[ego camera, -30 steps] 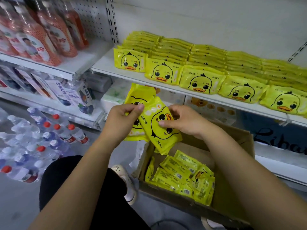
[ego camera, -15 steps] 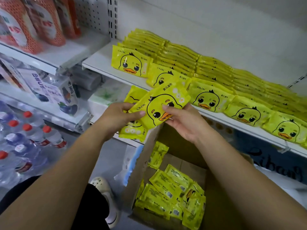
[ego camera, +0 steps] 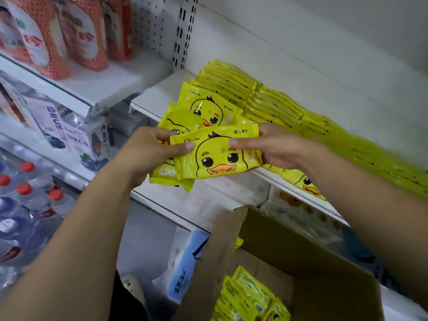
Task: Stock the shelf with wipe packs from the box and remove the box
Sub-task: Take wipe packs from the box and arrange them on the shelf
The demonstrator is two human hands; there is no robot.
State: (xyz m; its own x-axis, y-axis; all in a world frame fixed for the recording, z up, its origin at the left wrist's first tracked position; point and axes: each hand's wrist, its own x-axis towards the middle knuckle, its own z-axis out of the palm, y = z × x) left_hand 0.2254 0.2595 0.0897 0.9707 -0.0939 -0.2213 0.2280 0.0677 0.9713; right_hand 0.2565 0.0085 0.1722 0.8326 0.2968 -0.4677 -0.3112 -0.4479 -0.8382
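**Duck-faced wipe packs held up at the shelf edge**

Head view: both hands are raised just in front of the white shelf (ego camera: 157,98), at its front edge. The left hand (ego camera: 148,154) grips a small stack of yellow packs (ego camera: 178,122), with its thumb on the front wipe pack (ego camera: 217,158). The right hand (ego camera: 278,149) pinches that pack's other end, thumb on its face. Stocked rows (ego camera: 278,105) lie on the shelf behind them. Below the shelf stands the open cardboard box (ego camera: 289,251), with loose packs (ego camera: 250,295) inside.

A shop aisle, white slotted shelving (ego camera: 159,93), rows of wipe packs (ego camera: 273,105), shrink-wrapped bottled water (ego camera: 25,188)
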